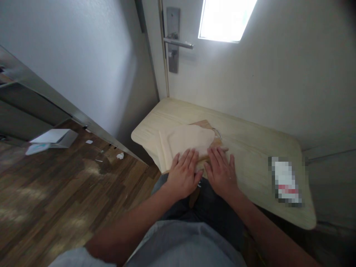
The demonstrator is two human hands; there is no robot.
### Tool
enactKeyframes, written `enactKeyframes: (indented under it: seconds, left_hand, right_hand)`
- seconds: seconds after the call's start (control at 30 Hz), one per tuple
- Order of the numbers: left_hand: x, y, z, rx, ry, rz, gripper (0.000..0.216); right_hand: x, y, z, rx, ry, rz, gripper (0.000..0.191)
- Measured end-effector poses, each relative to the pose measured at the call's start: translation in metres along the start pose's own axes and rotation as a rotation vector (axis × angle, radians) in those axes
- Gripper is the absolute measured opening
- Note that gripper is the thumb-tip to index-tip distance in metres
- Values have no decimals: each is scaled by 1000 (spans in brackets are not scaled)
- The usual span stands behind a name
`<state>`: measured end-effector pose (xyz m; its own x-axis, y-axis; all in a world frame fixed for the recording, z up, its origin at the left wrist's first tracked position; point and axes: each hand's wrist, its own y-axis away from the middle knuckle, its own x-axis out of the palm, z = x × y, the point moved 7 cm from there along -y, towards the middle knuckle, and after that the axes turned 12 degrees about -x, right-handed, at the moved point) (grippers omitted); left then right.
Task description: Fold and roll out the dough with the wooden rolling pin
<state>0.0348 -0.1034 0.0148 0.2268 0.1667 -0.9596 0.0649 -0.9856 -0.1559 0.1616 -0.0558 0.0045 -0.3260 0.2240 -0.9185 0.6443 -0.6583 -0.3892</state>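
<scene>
A cream folded cloth (185, 142) lies on a light wooden table (250, 144), draped partly over its near left edge. A wooden hanger with a metal hook (216, 132) pokes out from under the cloth. My left hand (183, 172) rests flat on the cloth's near edge, fingers stretched out. My right hand (221, 168) lies flat beside it, fingers spread over the cloth's right end and the hanger. Neither hand grips anything.
A blurred-out small item (286, 181) lies on the table's right part. Behind the table is a white door with a metal handle (178, 42). A mirrored panel edge (69, 111) runs at the left, with white papers (52, 139) on the wood floor.
</scene>
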Motion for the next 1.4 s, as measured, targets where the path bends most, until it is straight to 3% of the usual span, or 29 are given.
enactKeyframes:
  seconds: [0.13,0.33,0.53,0.73,0.93,1.2,1.4]
  left_hand:
    - [2,5,0,7,57,-25,58]
    - [-7,-25,7,-3,110,-49,43]
    - [5,-94,0,73,118,-3,48]
    - [30,-155,-17,187,-2,26,54]
    - [38,-181,-40,281,-54,39,54]
    - [52,-221,-74,313,-55,129,54]
    - [50,-216,-72,282,-22,116,55]
  right_hand:
    - [-7,-2,-9,0,10,7,45]
    - [-8,-24,-45,-118,-111,71,33]
    - [-8,-7,-76,111,-62,37,36]
    - [-11,-3,-71,286,-2,36,37]
    - [-10,3,-71,345,40,86,40]
    - [-9,-2,-107,437,-20,168,43]
    - [-8,-3,-104,417,-32,159,46]
